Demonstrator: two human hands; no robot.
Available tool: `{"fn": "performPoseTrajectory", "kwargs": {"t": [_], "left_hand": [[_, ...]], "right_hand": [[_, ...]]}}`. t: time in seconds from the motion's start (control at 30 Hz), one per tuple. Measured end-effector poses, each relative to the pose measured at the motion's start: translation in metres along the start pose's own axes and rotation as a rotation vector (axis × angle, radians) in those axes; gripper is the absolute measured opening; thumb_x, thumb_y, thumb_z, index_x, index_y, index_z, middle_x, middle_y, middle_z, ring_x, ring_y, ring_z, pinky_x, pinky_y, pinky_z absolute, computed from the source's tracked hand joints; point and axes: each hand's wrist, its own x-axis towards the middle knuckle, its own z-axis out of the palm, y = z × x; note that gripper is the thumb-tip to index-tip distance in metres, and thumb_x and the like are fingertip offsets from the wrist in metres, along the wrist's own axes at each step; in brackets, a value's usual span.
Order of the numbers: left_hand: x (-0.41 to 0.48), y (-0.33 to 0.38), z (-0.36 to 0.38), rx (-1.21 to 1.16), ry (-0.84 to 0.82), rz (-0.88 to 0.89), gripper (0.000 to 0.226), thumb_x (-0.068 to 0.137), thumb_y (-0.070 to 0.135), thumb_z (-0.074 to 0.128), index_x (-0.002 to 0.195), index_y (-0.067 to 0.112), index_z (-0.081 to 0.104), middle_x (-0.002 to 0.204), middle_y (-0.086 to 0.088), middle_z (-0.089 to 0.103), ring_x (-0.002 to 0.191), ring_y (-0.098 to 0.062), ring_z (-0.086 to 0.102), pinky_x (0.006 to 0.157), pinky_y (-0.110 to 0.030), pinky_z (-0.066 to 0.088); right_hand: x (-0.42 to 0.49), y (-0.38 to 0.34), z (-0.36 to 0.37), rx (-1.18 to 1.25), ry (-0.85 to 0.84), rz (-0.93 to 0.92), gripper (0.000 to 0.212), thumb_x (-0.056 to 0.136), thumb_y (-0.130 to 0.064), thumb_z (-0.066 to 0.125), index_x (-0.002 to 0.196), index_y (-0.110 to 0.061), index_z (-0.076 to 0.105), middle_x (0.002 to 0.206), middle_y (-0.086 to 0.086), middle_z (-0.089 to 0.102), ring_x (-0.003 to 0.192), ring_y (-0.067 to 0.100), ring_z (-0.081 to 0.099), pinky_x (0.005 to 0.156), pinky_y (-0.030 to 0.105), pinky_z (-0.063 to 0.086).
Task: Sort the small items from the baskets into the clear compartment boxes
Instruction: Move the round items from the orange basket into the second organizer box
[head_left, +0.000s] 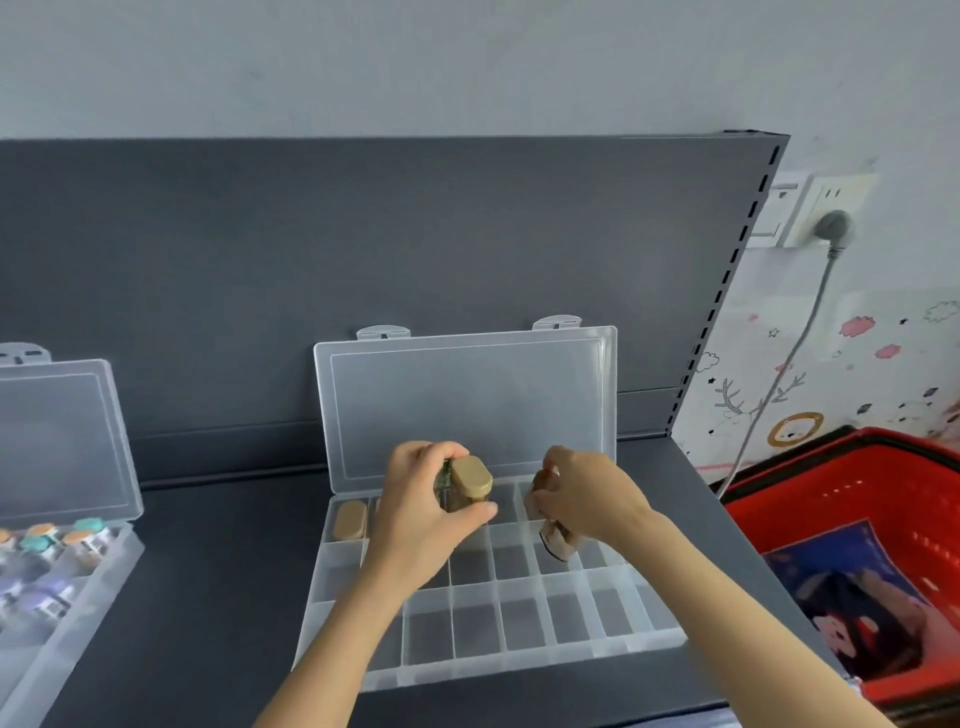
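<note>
A clear compartment box (519, 644) lies open on the dark shelf, its lid leaning on the back panel. My left hand (421, 509) grips a small bottle with a tan cap (470, 480) over the box's back row. My right hand (582, 493) holds a brownish small item (553, 538) above the back right compartments. Another tan-capped bottle (349, 521) sits in the back left compartment. Most other compartments hold nothing.
A second open clear box (78, 597) at the left holds several bottles with teal and orange caps. A red basket (857, 525) with a dark printed packet inside stands at the right. A grey cable hangs from a wall socket (831, 228).
</note>
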Motion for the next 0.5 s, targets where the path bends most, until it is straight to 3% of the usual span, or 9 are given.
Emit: {"fn": "performPoseTrajectory", "kwargs": {"t": [0.27, 0.5], "left_hand": [[-0.013, -0.001, -0.004, 0.029, 0.022, -0.015, 0.049, 0.068, 0.031, 0.083, 0.107, 0.034, 0.055, 0.115, 0.014, 0.038, 0.102, 0.002, 0.044, 0.077, -0.004, 0.031], [-0.001, 0.007, 0.005, 0.081, -0.074, 0.046, 0.048, 0.07, 0.033, 0.081, 0.109, 0.035, 0.053, 0.118, 0.012, 0.036, 0.103, -0.005, 0.044, 0.076, -0.003, 0.032]], "right_hand": [[0.006, 0.001, 0.002, -0.031, -0.083, -0.061, 0.032, 0.088, -0.038, 0.055, 0.114, -0.02, 0.058, 0.104, 0.003, 0.067, 0.084, 0.022, 0.066, 0.075, 0.037, 0.058], [-0.002, 0.015, -0.021, 0.299, 0.044, 0.028, 0.04, 0.091, -0.04, 0.055, 0.086, -0.002, 0.065, 0.076, 0.012, 0.07, 0.062, 0.026, 0.069, 0.066, 0.033, 0.057]]}}
